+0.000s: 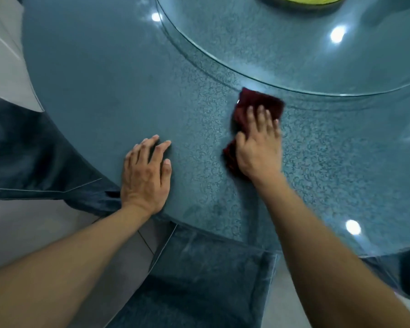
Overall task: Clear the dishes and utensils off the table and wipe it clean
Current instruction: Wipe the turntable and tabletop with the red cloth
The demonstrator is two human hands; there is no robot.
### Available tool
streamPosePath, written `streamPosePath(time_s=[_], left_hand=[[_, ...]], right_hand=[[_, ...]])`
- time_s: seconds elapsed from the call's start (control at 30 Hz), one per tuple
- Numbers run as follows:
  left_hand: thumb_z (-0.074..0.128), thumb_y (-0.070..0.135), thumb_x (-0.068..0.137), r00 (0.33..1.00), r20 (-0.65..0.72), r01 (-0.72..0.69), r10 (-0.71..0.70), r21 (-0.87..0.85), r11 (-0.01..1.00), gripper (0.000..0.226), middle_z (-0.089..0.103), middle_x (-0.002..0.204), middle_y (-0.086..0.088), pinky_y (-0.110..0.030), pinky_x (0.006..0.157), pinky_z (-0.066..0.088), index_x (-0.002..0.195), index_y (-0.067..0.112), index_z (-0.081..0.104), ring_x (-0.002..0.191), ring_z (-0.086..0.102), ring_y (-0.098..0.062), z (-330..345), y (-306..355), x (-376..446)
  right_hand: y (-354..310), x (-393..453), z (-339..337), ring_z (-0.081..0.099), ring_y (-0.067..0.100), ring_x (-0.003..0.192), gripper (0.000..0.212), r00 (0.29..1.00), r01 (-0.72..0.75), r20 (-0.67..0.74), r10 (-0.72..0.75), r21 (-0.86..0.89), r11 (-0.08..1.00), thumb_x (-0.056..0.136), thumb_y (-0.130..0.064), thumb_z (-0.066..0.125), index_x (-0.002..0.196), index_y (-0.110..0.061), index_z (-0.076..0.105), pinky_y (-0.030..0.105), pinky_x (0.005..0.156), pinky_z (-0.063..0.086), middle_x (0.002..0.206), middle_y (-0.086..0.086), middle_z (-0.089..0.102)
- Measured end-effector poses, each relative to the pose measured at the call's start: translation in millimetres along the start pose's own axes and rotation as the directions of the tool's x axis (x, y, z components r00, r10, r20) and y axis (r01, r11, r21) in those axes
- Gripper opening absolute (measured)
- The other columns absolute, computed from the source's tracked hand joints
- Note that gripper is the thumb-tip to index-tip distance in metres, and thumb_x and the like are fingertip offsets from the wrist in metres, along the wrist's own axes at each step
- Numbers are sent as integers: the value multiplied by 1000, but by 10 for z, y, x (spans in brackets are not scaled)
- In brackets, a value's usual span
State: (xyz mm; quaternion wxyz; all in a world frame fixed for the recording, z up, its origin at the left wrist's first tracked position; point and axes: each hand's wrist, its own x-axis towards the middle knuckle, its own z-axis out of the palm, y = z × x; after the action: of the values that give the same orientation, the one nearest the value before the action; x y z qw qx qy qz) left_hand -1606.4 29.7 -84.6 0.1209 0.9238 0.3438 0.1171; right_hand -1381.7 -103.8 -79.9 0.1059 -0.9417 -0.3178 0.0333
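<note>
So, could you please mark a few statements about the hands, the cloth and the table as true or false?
1. The right hand presses a dark red cloth onto the blue-green speckled table. True.
2. The left hand holds a fork. False: it rests flat on the table, holding nothing.
3. The cloth lies on the round glass turntable. False: it lies on the table beside the turntable's rim.
4. A yellow-green object sits on the turntable. True.

Dark red cloth (258, 107), teal speckled table (104, 91), yellow-green dish (305, 0), dark blue chair cushions (211, 280)
</note>
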Motion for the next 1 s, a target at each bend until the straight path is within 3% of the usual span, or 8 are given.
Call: streamPosePath(time_s=[0.13,0.2,0.27,0.33,0.5,0.8,0.87,1.0], left_hand=[[31,32,100,1000,-3,-10,10,-21,1000,49,48,149,-10,-49,115,32,139,11,53,136,44,-33,-28,6,2],[31,31,101,1000,0,-17,17,-23,1000,49,49,149,-11,-49,114,32,139,10,53,136,44,-33,-35,17,6],[31,31,101,1000,6,-21,21,-30,999,48,49,149,-10,-50,114,32,139,11,53,136,45,-33,-36,18,3],[31,31,101,1000,13,-6,6,-34,999,48,48,149,-10,-50,114,32,139,12,52,136,44,-34,-30,24,-7],[32,34,99,999,35,-4,4,0,1000,49,48,150,-11,-53,113,34,138,11,53,135,44,-35,-5,28,-5],[42,31,94,985,-9,-174,174,-90,981,35,58,119,-14,-45,90,34,117,12,60,102,52,-36,-245,-558,502],[42,32,93,968,11,-248,249,-54,967,38,56,126,-16,-47,92,35,121,12,58,105,51,-38,-288,-830,658],[40,34,94,935,40,-352,352,-6,936,44,53,134,-19,-52,96,37,127,10,56,112,49,-42,-407,-1327,1052]], right_hand=[[-856,-326,169,17,20,153,73,913,395,78,-399,69,916,89,-43,27,158,-20,27,40,126,6,165,7,24],[-685,-307,125,17,17,153,72,885,443,121,-450,83,893,89,-43,26,158,-23,26,38,126,5,165,4,23],[-231,-146,51,18,19,153,73,938,332,79,-337,71,941,88,-46,24,158,-23,27,37,126,6,165,4,23],[304,86,-38,17,23,153,74,996,88,11,-88,16,996,90,-47,23,158,-20,25,39,126,6,166,8,21],[593,236,-116,14,26,153,70,959,-277,-53,278,28,961,94,-42,30,159,-15,22,44,125,5,166,12,18],[-1426,-390,306,14,17,154,73,986,155,49,-159,70,985,89,-44,29,159,-23,24,39,126,5,166,4,21],[-1293,-399,260,14,16,153,72,992,114,51,-118,71,991,89,-44,29,159,-25,24,37,126,4,166,2,21],[-490,-571,109,14,18,154,74,957,-286,-30,287,37,958,89,-49,22,159,-26,23,38,126,5,166,2,20]])
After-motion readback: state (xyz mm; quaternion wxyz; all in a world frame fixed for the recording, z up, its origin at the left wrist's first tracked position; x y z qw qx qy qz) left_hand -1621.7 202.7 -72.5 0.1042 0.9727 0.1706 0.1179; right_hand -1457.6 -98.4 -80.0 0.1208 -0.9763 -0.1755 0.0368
